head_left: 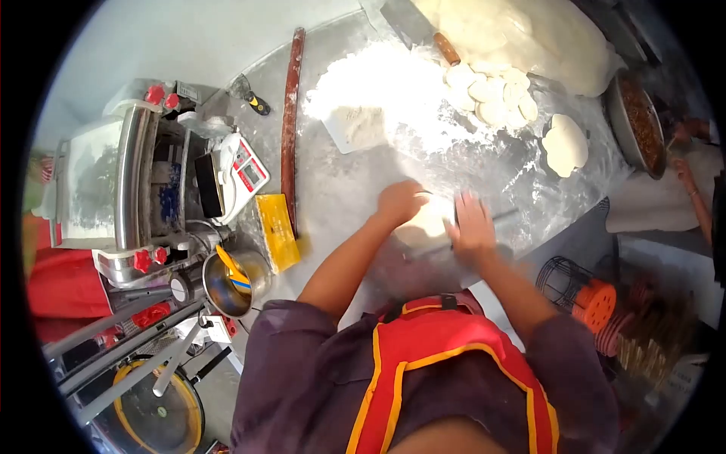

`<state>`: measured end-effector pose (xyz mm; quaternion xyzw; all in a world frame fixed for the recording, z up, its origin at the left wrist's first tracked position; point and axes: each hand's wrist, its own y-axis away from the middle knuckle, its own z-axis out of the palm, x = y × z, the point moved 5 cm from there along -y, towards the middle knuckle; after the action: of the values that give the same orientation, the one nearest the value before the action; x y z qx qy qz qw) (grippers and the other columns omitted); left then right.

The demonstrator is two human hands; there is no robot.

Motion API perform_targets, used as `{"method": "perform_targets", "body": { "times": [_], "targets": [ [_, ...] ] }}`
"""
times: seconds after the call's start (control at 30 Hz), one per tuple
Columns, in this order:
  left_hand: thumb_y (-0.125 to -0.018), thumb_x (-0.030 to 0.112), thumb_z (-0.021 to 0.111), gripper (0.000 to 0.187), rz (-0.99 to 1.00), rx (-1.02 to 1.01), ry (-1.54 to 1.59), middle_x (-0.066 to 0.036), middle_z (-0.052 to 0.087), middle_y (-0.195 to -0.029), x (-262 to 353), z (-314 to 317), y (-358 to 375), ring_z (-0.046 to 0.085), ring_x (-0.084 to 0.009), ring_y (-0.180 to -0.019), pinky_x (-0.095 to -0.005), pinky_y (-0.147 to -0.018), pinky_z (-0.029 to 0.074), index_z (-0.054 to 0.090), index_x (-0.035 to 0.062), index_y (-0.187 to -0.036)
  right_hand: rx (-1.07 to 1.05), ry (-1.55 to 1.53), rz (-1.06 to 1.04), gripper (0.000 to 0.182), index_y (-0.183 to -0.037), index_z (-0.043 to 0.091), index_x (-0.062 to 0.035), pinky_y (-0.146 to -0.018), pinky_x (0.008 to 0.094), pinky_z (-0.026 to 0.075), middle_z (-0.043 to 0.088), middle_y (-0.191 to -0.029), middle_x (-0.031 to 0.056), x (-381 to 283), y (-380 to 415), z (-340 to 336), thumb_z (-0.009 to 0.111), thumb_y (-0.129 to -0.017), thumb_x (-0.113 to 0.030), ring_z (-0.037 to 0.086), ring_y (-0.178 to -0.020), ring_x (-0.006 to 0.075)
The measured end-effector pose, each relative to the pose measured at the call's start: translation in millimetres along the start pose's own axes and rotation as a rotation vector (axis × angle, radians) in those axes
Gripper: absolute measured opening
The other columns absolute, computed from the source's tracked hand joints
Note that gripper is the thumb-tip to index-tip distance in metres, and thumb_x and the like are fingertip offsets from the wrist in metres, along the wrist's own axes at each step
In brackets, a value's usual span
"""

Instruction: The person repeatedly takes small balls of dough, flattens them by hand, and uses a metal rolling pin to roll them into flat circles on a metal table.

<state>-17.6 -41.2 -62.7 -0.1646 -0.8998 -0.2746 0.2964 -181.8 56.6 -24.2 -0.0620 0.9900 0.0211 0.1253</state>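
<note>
- On the floured steel worktable (pixel 355 189) I see a thin pale round of dough (pixel 425 221) between my hands; I judge it soft and easily torn, best lifted by its edges.
- My left hand (pixel 398 203) and right hand (pixel 473 227) press flat and open on a slim rolling pin (pixel 499 219) across it.

dough round (pixel 423 223): pale cream
flour heap (pixel 378 91): white
long stick (pixel 289 121): reddish brown
apron (pixel 446 363): red, yellow-orange piping
sleeves (pixel 302 340): dull purple
packet (pixel 277 231): yellow
</note>
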Motion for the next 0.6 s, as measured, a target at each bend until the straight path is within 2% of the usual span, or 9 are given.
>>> {"method": "perform_targets", "body": {
  "times": [0.07,0.13,0.2,0.27,0.37,0.47,0.5,0.57,0.6],
  "targets": [
    [-0.087,0.035,0.058,0.032,-0.028,0.187,0.196,-0.015,0.069,-0.104,-39.0,15.1,12.1,0.065,-0.0356,-0.095,-0.0442,-0.084,0.05,0.071,0.0132,-0.108,-0.173,-0.069,0.016,0.062,-0.133,0.049,0.0047,-0.112,0.0484,0.031,0.047,-0.142,0.0253,4.1,49.7,-8.0,0.063,-0.088,-0.035,0.044,-0.134,0.035],
    [-0.089,0.036,0.056,0.034,-0.061,0.072,0.159,-0.017,0.069,-0.101,-32.4,21.2,25.3,0.064,-0.0375,-0.095,-0.0456,-0.083,0.049,0.068,0.0096,-0.107,-0.029,-0.033,-0.022,0.059,-0.131,0.052,0.005,-0.112,0.0486,0.031,0.049,-0.14,0.0252,4.3,43.7,-0.7,0.063,-0.089,-0.034,0.045,-0.133,0.0349],
    [-0.09,0.036,0.055,0.034,0.057,-0.073,0.05,-0.017,0.069,-0.101,-15.0,31.9,23.0,0.064,-0.0384,-0.095,-0.0466,-0.083,0.049,0.067,0.0083,-0.107,0.205,0.042,-0.108,0.055,-0.13,0.053,0.0048,-0.112,0.0487,0.031,0.05,-0.14,0.0239,1.0,-7.4,4.6,0.059,-0.092,-0.034,0.044,-0.134,0.0349],
    [-0.089,0.041,0.056,0.036,0.034,0.018,-0.055,-0.017,0.069,-0.099,26.0,6.8,6.8,0.064,-0.0375,-0.094,-0.0482,-0.081,0.049,0.069,0.0095,-0.102,0.212,0.001,0.009,0.054,-0.131,0.053,0.0047,-0.112,0.049,0.031,0.051,-0.14,0.022,1.7,-87.5,5.1,0.053,-0.095,-0.035,0.043,-0.134,0.0351],
    [-0.089,0.04,0.057,0.035,0.059,-0.021,-0.045,-0.016,0.069,-0.099,34.3,1.7,3.4,0.064,-0.0375,-0.094,-0.0471,-0.081,0.049,0.07,0.009,-0.099,0.178,-0.073,-0.026,0.055,-0.131,0.053,0.0049,-0.112,0.0498,0.031,0.052,-0.14,0.0203,-1.3,-81.6,6.0,0.05,-0.096,-0.038,0.043,-0.134,0.0354],
    [-0.09,0.036,0.057,0.034,0.03,0.075,0.109,-0.018,0.069,-0.099,-1.6,1.0,13.7,0.063,-0.0387,-0.094,-0.0464,-0.082,0.049,0.07,0.0064,-0.1,0.173,-0.014,-0.156,0.06,-0.135,0.048,0.005,-0.112,0.0503,0.031,0.048,-0.142,0.0238,-1.3,17.1,-1.7,0.058,-0.091,-0.034,0.045,-0.132,0.0359],
    [-0.091,0.035,0.056,0.034,0.014,0.139,0.226,-0.019,0.069,-0.099,-29.4,17.5,14.0,0.063,-0.0391,-0.094,-0.0463,-0.082,0.049,0.07,0.0053,-0.101,-0.071,-0.053,-0.031,0.061,-0.135,0.047,0.0054,-0.111,0.0506,0.032,0.048,-0.141,0.0249,5.2,39.3,4.9,0.062,-0.088,-0.031,0.046,-0.132,0.0361],
    [-0.091,0.031,0.056,0.033,-0.024,0.134,0.437,-0.022,0.068,-0.099,-30.8,16.2,32.6,0.063,-0.0399,-0.094,-0.0463,-0.084,0.048,0.069,0.0022,-0.101,-0.003,-0.021,-0.062,0.061,-0.134,0.048,0.0054,-0.111,0.0511,0.032,0.049,-0.14,0.0248,3.9,35.6,-1.5,0.062,-0.088,-0.032,0.046,-0.132,0.0363],
    [-0.091,0.032,0.056,0.034,-0.007,0.065,0.337,-0.021,0.069,-0.099,-24.4,17.1,35.9,0.063,-0.04,-0.094,-0.0463,-0.084,0.048,0.069,0.0022,-0.101,0.033,-0.012,-0.073,0.06,-0.134,0.048,0.0054,-0.111,0.0513,0.032,0.049,-0.14,0.0248,1.2,33.1,-2.2,0.062,-0.088,-0.032,0.046,-0.132,0.0364]
  ]
}}
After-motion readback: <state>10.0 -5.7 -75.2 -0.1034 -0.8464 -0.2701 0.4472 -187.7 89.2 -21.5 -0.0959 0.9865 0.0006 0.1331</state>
